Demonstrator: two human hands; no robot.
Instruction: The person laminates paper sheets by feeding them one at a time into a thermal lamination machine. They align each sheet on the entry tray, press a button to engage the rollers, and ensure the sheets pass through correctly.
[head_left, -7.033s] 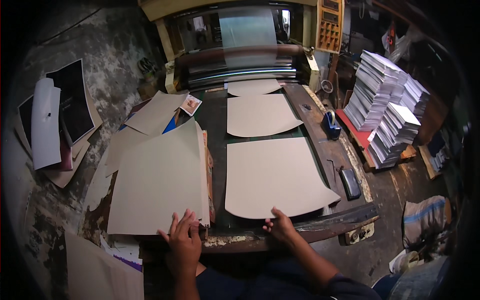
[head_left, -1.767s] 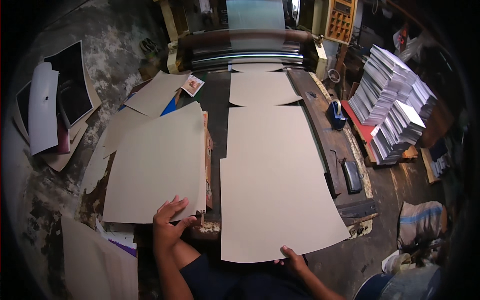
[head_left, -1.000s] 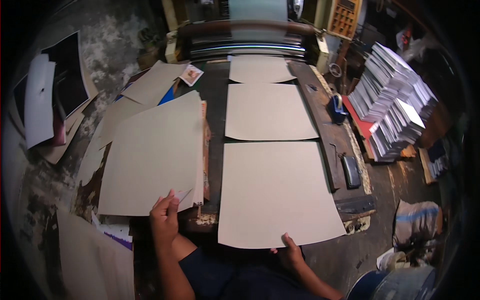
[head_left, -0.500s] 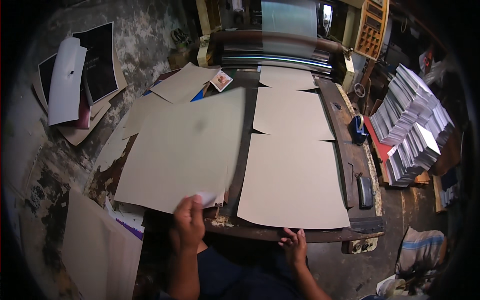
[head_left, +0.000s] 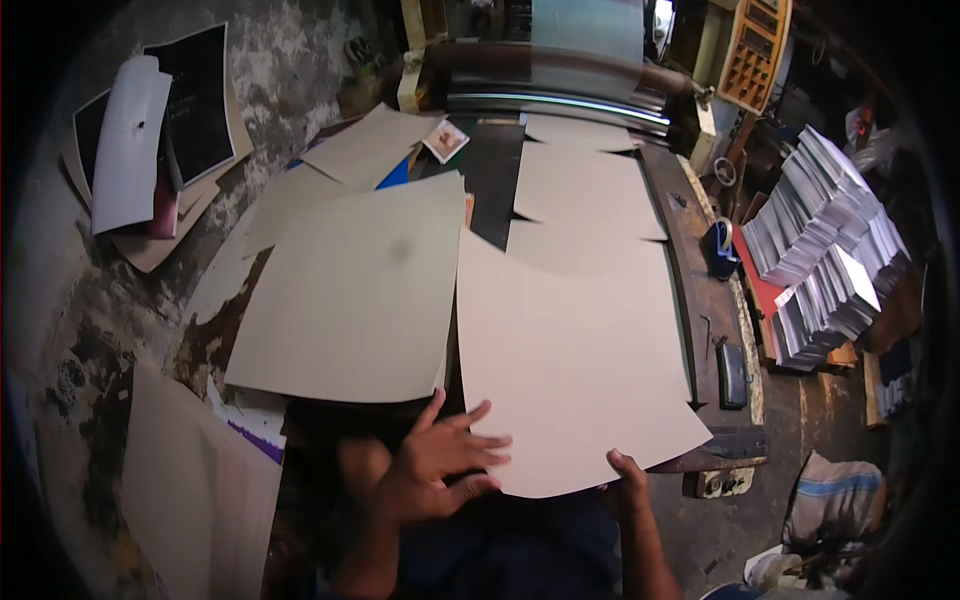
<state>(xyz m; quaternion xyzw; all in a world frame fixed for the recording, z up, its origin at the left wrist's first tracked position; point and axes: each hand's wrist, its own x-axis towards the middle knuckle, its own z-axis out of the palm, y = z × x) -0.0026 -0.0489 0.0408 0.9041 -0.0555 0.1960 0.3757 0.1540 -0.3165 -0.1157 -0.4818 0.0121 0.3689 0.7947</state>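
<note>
from where i stood, the right hand (head_left: 630,482) had its grip clamped on the near edge of a large grey-brown cardboard sheet (head_left: 580,365), seemingly to steady it over the dark table (head_left: 494,170). the left hand (head_left: 440,465), grip spread apart, was by its near left corner.

Front sheet (head_left: 585,370): large, plain beige, held at its near edge; near edge bowed, near right corner flaring outward.
Its place: nearest in the right-hand row, left edge close beside the stack.
Sheet beneath (head_left: 610,248): same beige, partly covered by the front sheet.
Farther sheets (head_left: 585,188): beige, in line toward the far end.
Stack (head_left: 345,300): beige sheets to the left, top one broad, slightly askew.
</note>
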